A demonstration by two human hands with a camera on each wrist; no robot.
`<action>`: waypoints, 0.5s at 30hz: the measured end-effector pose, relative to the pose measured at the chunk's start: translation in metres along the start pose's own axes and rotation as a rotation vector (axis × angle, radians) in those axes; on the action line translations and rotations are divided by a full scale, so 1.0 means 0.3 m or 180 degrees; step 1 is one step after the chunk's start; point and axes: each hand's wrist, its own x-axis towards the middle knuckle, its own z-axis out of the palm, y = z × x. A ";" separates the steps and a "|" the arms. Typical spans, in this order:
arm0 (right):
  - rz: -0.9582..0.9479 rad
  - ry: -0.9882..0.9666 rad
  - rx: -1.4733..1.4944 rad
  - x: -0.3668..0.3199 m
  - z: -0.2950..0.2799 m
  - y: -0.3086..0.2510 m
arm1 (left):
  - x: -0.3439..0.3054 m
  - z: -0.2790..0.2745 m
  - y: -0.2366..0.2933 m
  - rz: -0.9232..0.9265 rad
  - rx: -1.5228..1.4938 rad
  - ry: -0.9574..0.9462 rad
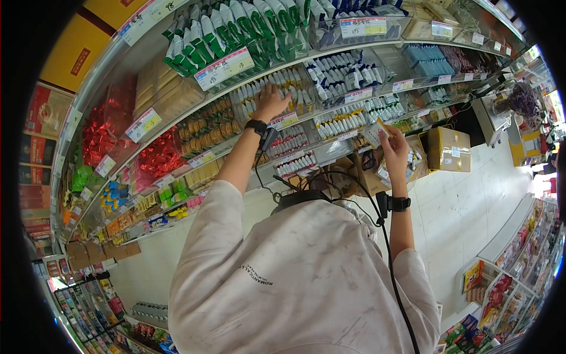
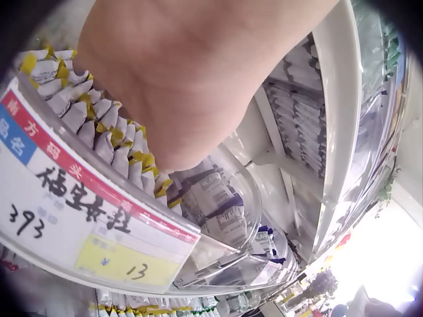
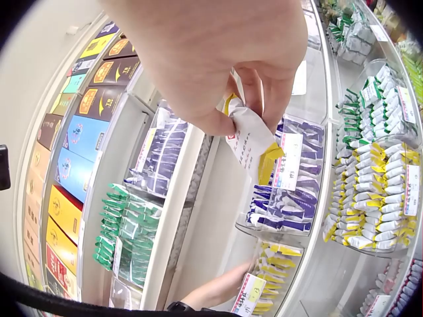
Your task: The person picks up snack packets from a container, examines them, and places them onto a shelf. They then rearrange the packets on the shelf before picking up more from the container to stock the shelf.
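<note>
My right hand [image 1: 396,154] pinches a small white packet [image 3: 250,140] with yellow ends between thumb and fingers. In the head view it is raised in front of the shelf, right of the torso. My left hand [image 1: 271,103] reaches into a clear bin [image 1: 306,111] on the middle shelf. Its fingers lie spread over rows of white-and-yellow packets [image 2: 109,132]; the left wrist view shows mostly the wrist and heel of the hand, with the fingertips hidden. A handwritten price card [image 2: 86,205] fronts this bin.
Blue-and-white packets [image 1: 348,74] fill the neighbouring bin. Green packets [image 1: 236,26] crowd the shelf above, behind a raised front edge. Red foil-wrapped goods [image 1: 162,153] lie to the left. A cardboard box [image 1: 451,148] stands on the floor at the right. A black cable [image 1: 392,265] runs down the back.
</note>
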 end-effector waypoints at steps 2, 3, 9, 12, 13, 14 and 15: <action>-0.0015 0.0036 0.0062 -0.004 0.000 -0.006 | -0.020 -0.017 -0.011 -0.0284 -0.0112 0.0067; -0.0024 0.0029 0.0091 -0.004 -0.002 -0.003 | -0.030 -0.034 -0.020 -0.0434 -0.0042 0.0015; -0.0058 0.0032 0.0203 0.003 0.002 0.034 | -0.019 -0.006 -0.129 -0.0799 -0.0004 -0.0102; -0.0050 -0.0030 0.0267 0.003 0.012 0.028 | -0.021 0.016 -0.140 -0.0720 0.0102 -0.0039; -0.0014 -0.0054 0.0206 0.004 0.013 0.025 | -0.026 0.012 -0.140 -0.0700 0.0109 -0.0033; 0.0019 -0.0075 0.0150 0.008 0.015 0.022 | -0.029 0.005 -0.140 -0.0680 0.0120 -0.0023; 0.0029 -0.0101 0.0146 0.014 0.016 0.028 | -0.030 0.001 -0.141 -0.0681 0.0151 -0.0030</action>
